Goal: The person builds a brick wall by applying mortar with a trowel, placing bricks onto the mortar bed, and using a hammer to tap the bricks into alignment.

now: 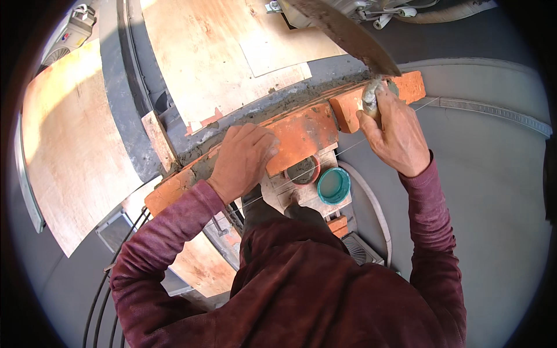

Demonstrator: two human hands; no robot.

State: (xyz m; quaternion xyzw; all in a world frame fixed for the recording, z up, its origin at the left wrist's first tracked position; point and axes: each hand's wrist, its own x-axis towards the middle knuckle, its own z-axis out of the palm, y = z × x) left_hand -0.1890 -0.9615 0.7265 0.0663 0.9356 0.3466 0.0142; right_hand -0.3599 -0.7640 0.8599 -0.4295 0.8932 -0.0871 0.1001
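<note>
My left hand point(241, 159) has its fingers curled over an orange brick point(301, 136) in a narrow row of bricks with grey mortar point(203, 162) along it. My right hand point(389, 124) grips the handle of a trowel point(357, 43), its mortar-smeared blade raised and angled up to the left above the far side of the row. Under that hand is another orange brick point(409, 87) at the row's right end. A thin taut string point(360, 142) runs along the near side of the bricks.
Plywood sheets point(75, 139) lie left and beyond the row. Below it, a teal bucket point(333, 185) and a reddish bucket of mortar point(293, 174) stand on a board near my feet. A pale hose point(377, 214), black cables point(104, 296) and outdoor units point(360, 252) are around me.
</note>
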